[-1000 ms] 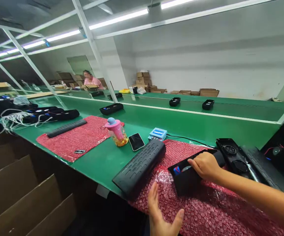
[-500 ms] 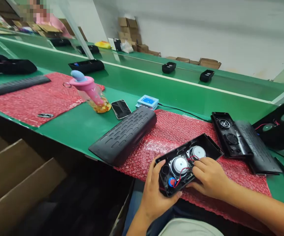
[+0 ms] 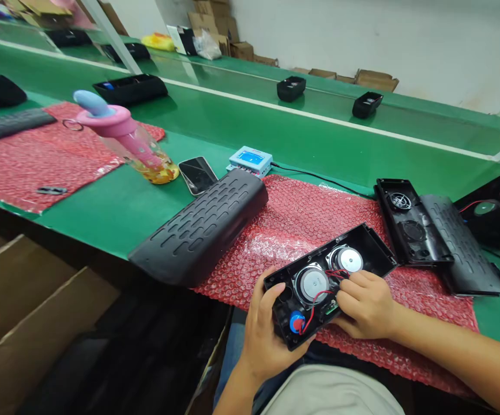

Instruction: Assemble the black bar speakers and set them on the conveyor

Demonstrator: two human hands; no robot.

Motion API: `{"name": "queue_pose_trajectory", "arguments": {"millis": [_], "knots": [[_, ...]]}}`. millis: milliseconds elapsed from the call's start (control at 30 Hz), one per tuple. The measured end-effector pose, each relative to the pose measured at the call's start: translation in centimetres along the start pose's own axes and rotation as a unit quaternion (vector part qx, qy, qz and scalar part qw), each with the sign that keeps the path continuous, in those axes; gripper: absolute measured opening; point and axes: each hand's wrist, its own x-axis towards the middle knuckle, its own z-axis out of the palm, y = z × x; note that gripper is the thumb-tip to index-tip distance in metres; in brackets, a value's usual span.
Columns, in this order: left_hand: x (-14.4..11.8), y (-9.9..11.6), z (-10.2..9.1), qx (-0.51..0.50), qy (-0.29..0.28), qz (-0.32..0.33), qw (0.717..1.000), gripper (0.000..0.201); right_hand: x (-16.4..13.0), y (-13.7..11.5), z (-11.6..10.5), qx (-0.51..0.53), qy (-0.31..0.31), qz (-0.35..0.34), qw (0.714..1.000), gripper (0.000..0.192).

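On the red bubble wrap point(image 3: 301, 219) at the near edge of the table point(image 3: 241, 124), the open speaker case point(image 3: 319, 282) should, I think, stay braced level so the wires aren't tugged. The left hand point(image 3: 263, 331) has its fingers closed round the case's end, while the right hand point(image 3: 364, 305) has fingers curled together on the red wire point(image 3: 319, 300) (beside the two round drivers).

No legible text or labels

The flat bench top point(image 3: 115, 202) is green; the bubble-wrap sheet point(image 3: 301, 225) is red. The slotted speaker cover point(image 3: 198, 227) is black. The open speaker shell point(image 3: 364, 245) is black, with red wires point(image 3: 319, 302) and a blue round part point(image 3: 296, 321). The lidded bottle point(image 3: 120, 135) is pink.
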Motion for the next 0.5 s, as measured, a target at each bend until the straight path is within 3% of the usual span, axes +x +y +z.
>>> {"name": "queue_pose_trajectory", "arguments": {"millis": [167,300,500], "knots": [[0.1,-0.2,-0.1,-0.006,0.001,0.018,1.0,0.074,0.0,0.0,0.0,0.012,0.014,-0.023,1.0,0.041],[0.1,-0.2,-0.2,-0.004,-0.008,0.022,1.0,0.078,0.1,-0.3,-0.1,0.006,0.019,-0.003,1.0,0.04],[-0.4,-0.5,-0.1,0.006,-0.004,0.007,1.0,0.088,0.5,-0.3,-1.2,0.046,-0.054,0.024,0.997,0.032]]}}
